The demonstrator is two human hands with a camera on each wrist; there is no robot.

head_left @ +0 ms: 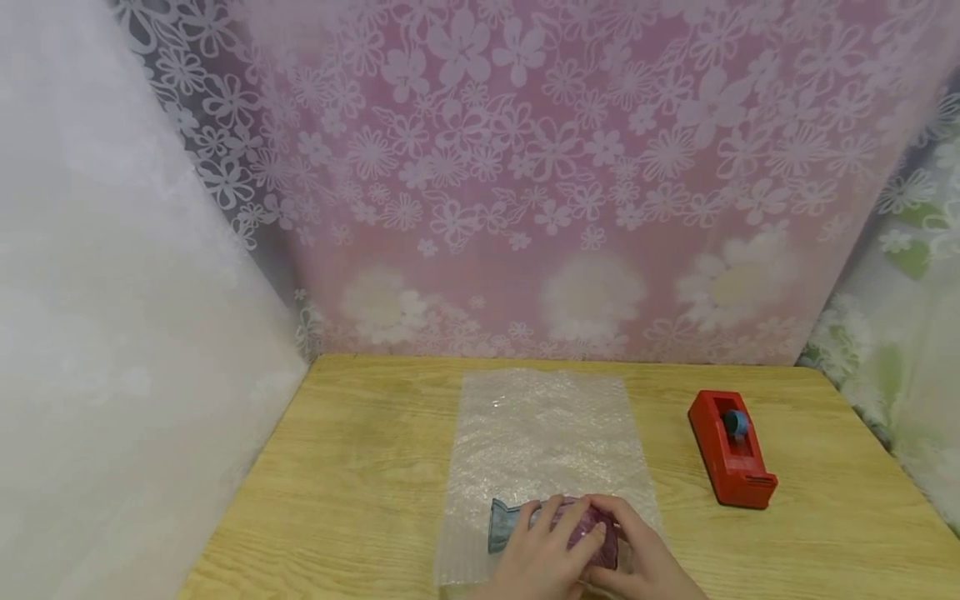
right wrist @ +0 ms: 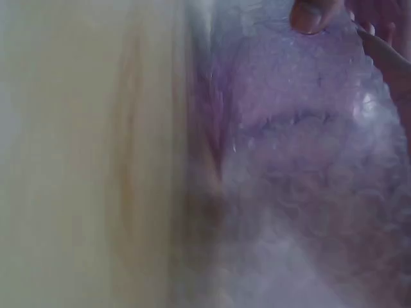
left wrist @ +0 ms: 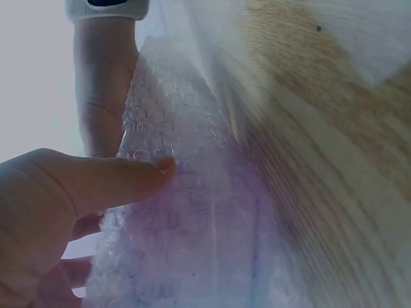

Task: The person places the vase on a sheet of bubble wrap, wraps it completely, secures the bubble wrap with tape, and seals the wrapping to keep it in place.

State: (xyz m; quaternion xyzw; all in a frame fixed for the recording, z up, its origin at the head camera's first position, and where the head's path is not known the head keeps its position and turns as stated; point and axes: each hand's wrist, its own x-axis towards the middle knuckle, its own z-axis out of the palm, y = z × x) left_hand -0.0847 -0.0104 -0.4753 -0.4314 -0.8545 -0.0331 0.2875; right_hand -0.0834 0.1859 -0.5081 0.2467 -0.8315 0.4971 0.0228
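Wrapping step, seemingly: left hand (head_left: 542,552), right hand (head_left: 643,552) grasp vase (head_left: 504,529) on bubble wrap (head_left: 547,442); next likely calls for snug forward roll.

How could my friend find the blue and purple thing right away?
On the wooden table, find the clear bubble wrap. Towards its near end, the left hand and right hand hold a vase-like thing lying on its side. Unlike the boxy red tape dispenser to the right, it is pale blue at its flared end and purple at the other.
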